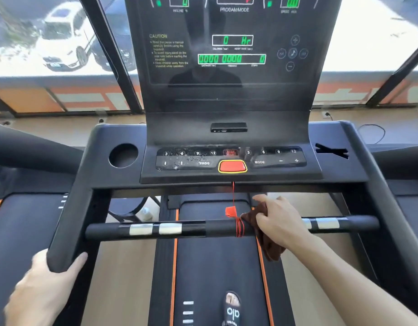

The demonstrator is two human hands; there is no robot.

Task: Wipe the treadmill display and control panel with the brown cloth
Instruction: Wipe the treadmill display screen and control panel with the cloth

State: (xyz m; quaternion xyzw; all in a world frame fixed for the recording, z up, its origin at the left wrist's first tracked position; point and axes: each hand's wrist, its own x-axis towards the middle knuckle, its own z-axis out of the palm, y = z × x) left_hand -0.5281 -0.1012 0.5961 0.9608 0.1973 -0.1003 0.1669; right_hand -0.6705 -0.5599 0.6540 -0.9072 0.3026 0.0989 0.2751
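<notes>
Between the cross bar (170,228) near the person and the control panel (231,158) farther off lies an open gap, crossed only by the red cord (233,196) that hangs from the panel's edge and is wound on the bar beside the right hand (277,218) and its brown cloth (269,243). The panel face and the display (231,43) above it stand uncovered. The left hand (45,285) grips the left side rail (69,220), which walls in that side.

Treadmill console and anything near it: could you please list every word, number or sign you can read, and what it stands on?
"PROGAM/MODE", "CAUTION", "0 Hr", "0000 0000 0": display.
Caution lines and small captions under the readouts: too blurred.
"3 6 9 12" twice, "PROG", "MODE", "-", "+", "STOP": control panel.
"alo": sandal.
Brown cloth, red cord: no text.
</notes>
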